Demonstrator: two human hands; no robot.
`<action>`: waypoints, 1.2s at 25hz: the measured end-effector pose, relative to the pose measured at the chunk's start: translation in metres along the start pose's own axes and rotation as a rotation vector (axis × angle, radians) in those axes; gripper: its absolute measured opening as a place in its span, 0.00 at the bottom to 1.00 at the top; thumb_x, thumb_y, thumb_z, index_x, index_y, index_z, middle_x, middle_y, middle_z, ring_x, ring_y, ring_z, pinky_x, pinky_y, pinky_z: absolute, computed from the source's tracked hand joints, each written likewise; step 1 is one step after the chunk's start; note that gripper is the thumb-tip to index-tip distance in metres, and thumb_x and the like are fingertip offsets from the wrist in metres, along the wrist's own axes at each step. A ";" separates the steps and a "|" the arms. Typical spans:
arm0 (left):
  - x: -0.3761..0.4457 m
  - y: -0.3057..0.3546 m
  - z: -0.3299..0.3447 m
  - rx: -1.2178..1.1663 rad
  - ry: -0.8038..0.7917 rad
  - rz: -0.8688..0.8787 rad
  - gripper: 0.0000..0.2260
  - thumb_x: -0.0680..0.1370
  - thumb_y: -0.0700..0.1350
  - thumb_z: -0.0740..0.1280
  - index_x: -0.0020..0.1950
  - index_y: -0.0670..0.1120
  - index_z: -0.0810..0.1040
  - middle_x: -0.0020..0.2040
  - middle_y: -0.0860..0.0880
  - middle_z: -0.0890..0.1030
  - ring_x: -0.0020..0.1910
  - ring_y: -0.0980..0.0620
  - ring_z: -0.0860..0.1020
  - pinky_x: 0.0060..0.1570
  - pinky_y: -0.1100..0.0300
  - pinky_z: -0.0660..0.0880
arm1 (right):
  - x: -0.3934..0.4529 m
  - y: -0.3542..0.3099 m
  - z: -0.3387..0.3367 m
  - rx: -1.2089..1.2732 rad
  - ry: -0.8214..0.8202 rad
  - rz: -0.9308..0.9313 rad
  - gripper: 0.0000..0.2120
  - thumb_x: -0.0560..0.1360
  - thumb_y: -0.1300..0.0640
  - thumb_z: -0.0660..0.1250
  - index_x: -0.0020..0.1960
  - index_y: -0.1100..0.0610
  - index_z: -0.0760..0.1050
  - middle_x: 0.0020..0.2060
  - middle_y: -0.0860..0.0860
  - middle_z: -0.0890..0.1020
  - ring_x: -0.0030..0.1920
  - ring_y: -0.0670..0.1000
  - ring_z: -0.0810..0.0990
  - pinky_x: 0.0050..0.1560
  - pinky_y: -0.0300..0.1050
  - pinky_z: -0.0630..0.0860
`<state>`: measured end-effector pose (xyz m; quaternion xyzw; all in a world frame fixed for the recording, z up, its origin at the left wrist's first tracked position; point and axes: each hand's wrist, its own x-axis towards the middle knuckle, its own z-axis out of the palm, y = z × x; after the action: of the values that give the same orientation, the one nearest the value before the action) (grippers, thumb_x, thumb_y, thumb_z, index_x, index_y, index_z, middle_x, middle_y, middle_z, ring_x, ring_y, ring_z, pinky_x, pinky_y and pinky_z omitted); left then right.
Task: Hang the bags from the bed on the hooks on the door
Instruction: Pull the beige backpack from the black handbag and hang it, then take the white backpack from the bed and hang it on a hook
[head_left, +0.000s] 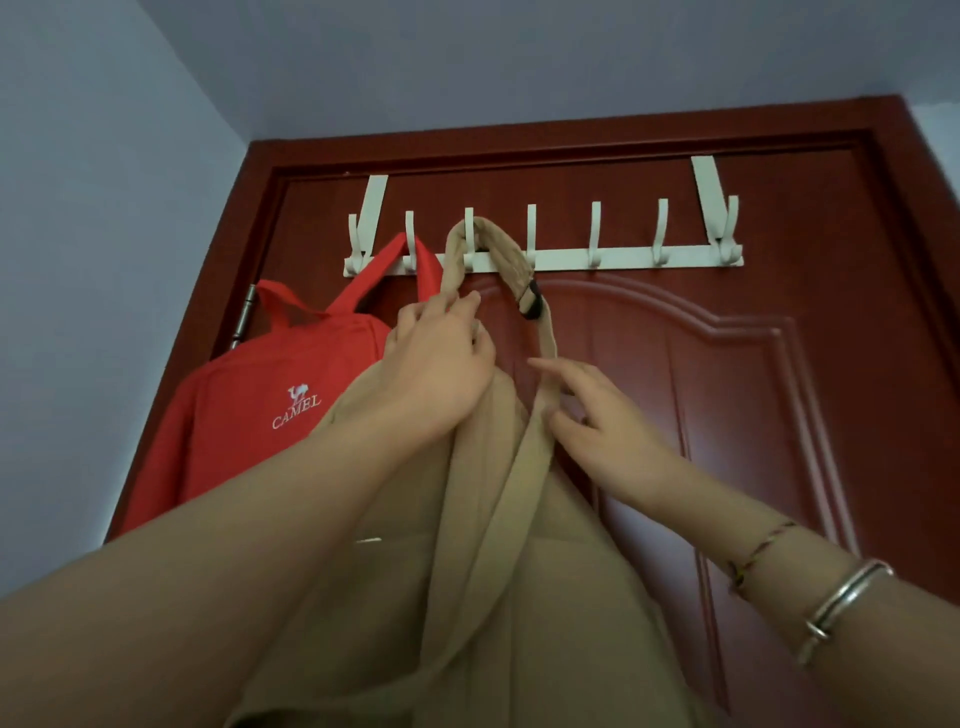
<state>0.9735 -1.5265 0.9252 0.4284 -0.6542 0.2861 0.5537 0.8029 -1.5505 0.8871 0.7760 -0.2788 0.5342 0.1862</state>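
On the door: a white hook rack (597, 258) hangs over the top edge of the dark red door (727, 389), carrying 7 upright hooks.
Red bag: a red bag (249, 410) marked CAMEL hangs left of the rack's middle, one handle looped over the 2nd hook from the left (410, 240), its body flat against the door below the rack.
Beige bag: a beige bag (519, 597) hangs below the rack, its strap (498, 249) looped over the 3rd hook from the left (469, 236); a dark buckle (531, 304) sits on the strap's right run, just under the rack.
Left hand: the left hand (441, 369), below the rack, has its fingers closed around the strap's left run.
Right hand: the right hand (602, 421), lower and right of the left one, is loosely spread, thumb and fingers pinching the strap's right run.
Wrist: 1 silver bangle (847, 597) and a thin braided cord (758, 551) on the right wrist.
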 end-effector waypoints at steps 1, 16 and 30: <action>-0.016 0.011 -0.004 -0.004 -0.029 0.001 0.22 0.79 0.47 0.56 0.74 0.48 0.64 0.75 0.46 0.65 0.72 0.41 0.61 0.71 0.48 0.59 | -0.020 -0.004 -0.013 0.016 -0.007 0.022 0.22 0.75 0.61 0.58 0.68 0.49 0.68 0.67 0.48 0.70 0.65 0.44 0.69 0.56 0.27 0.63; -0.258 0.237 -0.047 -0.702 -0.509 -0.072 0.14 0.77 0.42 0.61 0.61 0.47 0.79 0.59 0.47 0.82 0.60 0.50 0.79 0.62 0.60 0.71 | -0.321 -0.118 -0.251 -0.235 -0.130 0.569 0.18 0.74 0.63 0.58 0.58 0.45 0.73 0.60 0.46 0.73 0.54 0.38 0.74 0.54 0.31 0.68; -0.429 0.609 -0.180 -1.285 -0.980 0.292 0.09 0.76 0.42 0.63 0.46 0.49 0.82 0.47 0.49 0.85 0.47 0.52 0.82 0.50 0.60 0.76 | -0.578 -0.374 -0.596 -0.771 0.016 1.182 0.18 0.74 0.62 0.58 0.58 0.46 0.73 0.57 0.45 0.74 0.61 0.45 0.74 0.54 0.41 0.72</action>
<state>0.5344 -0.9835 0.6106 0.0146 -0.9072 -0.2950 0.2996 0.4488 -0.7757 0.5652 0.3695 -0.8216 0.4146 0.1286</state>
